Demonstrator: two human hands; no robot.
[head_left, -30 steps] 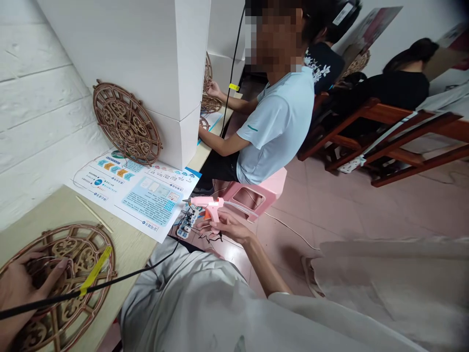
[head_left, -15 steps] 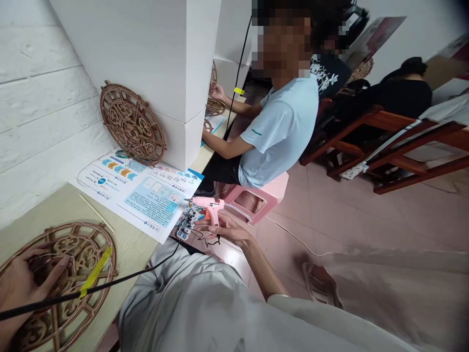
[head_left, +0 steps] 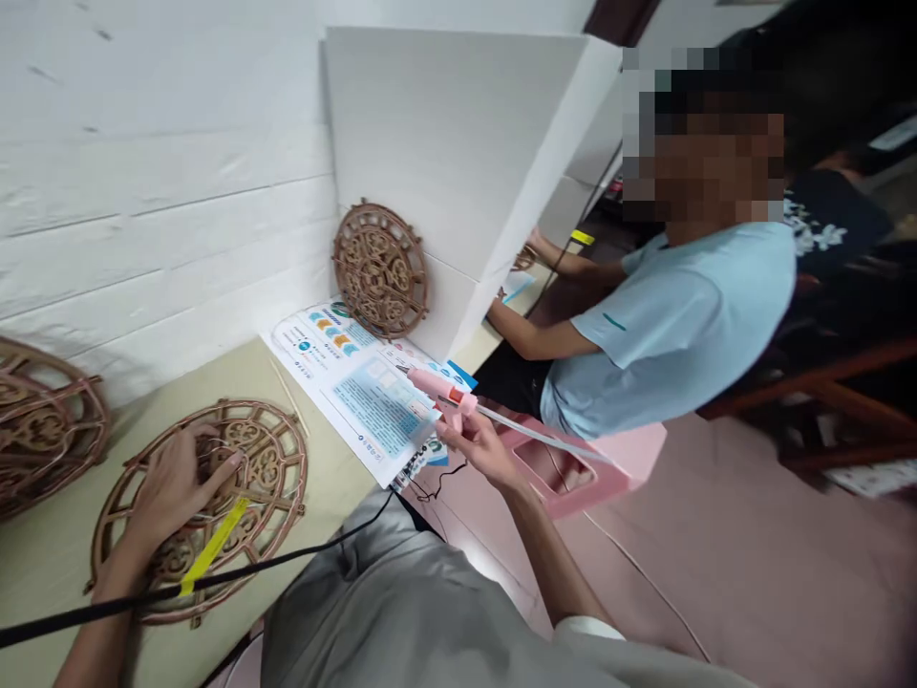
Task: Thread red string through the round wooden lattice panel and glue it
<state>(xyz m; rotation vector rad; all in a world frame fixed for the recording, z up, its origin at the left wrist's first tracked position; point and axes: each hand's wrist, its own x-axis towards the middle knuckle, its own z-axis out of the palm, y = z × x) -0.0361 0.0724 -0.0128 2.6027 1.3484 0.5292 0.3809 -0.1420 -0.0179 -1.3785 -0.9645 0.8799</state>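
My left hand [head_left: 168,487] rests on a brown round openwork disc [head_left: 276,425] lying on the table, thumb and fingers curled around its raised centre. A thin pale strand shows by the thumb; what lies under the fingers is partly hidden. In my right hand [head_left: 487,447] is a pink hot glue gun [head_left: 437,390], a long pale glue stick [head_left: 530,427] protruding from its back and its nozzle pointing left above a printed sheet [head_left: 373,406]. A black cable [head_left: 301,556] with a yellow tag crosses in front of the disc.
A second disc [head_left: 379,270] leans against a white partition [head_left: 444,143]; another disc [head_left: 43,420] stands at the left by the brick wall. A thin stick [head_left: 289,397] lies beside the sheet. A co-worker in a light blue shirt [head_left: 659,315] sits on a pink stool [head_left: 608,468].
My right hand has raised the glue gun from beside the table edge to over the printed sheet. The view has swung left, bringing another disc into sight. My left hand stays on its disc.
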